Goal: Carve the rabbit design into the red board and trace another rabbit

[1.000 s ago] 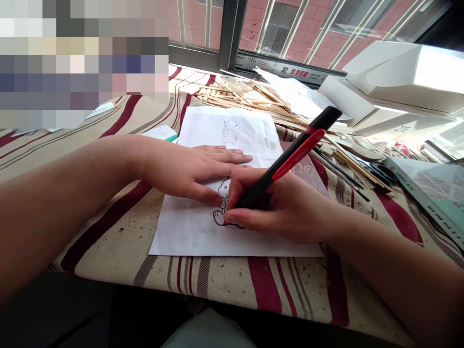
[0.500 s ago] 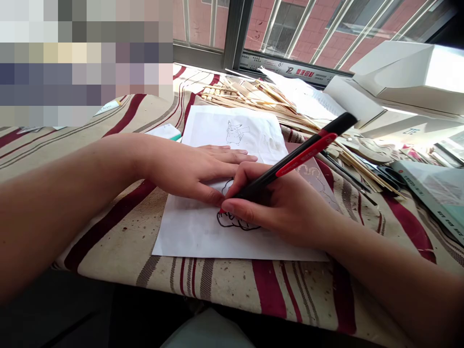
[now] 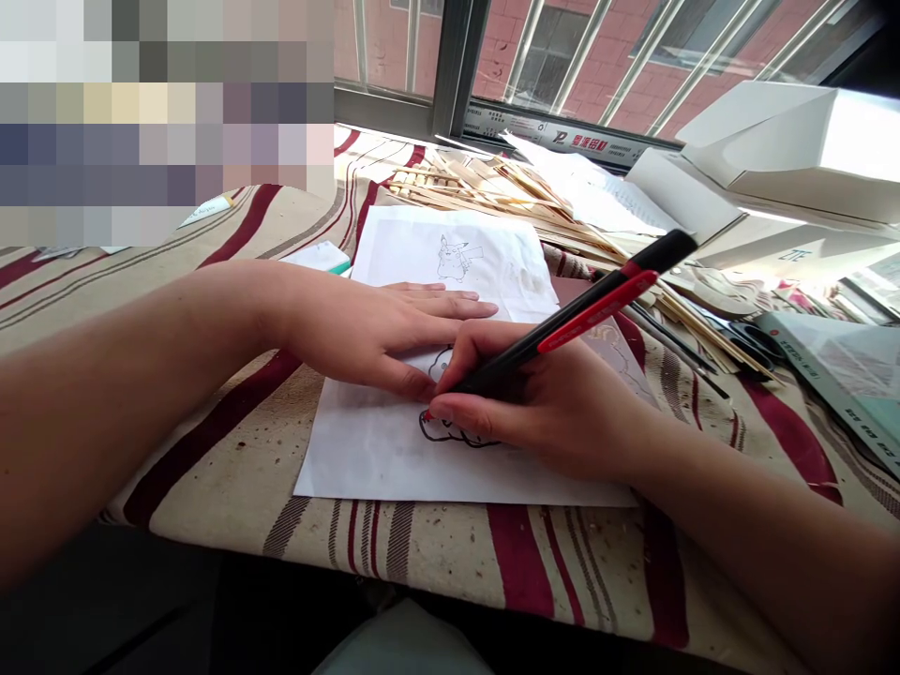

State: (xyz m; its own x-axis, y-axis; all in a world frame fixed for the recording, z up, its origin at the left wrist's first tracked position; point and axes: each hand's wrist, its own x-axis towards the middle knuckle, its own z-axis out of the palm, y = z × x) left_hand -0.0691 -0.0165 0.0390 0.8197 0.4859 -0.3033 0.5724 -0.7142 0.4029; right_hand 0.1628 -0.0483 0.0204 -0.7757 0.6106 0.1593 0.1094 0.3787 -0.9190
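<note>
A white sheet of paper lies on the striped tablecloth. My left hand rests flat on the sheet, fingers stretched out. My right hand is closed on a black pen with a red clip, its tip down on a dark outline drawing near the middle of the sheet. A small printed cartoon figure sits near the sheet's far edge. Most of the outline drawing is hidden under my right hand.
A heap of thin wooden sticks lies behind the paper by the window. White boxes stand at the back right. A teal book and black scissors lie to the right. The table edge runs just below the paper.
My right hand and the pen have shifted slightly over the drawing, and the pen leans lower. The left hand stays flat on the sheet. The view has drifted a little.
</note>
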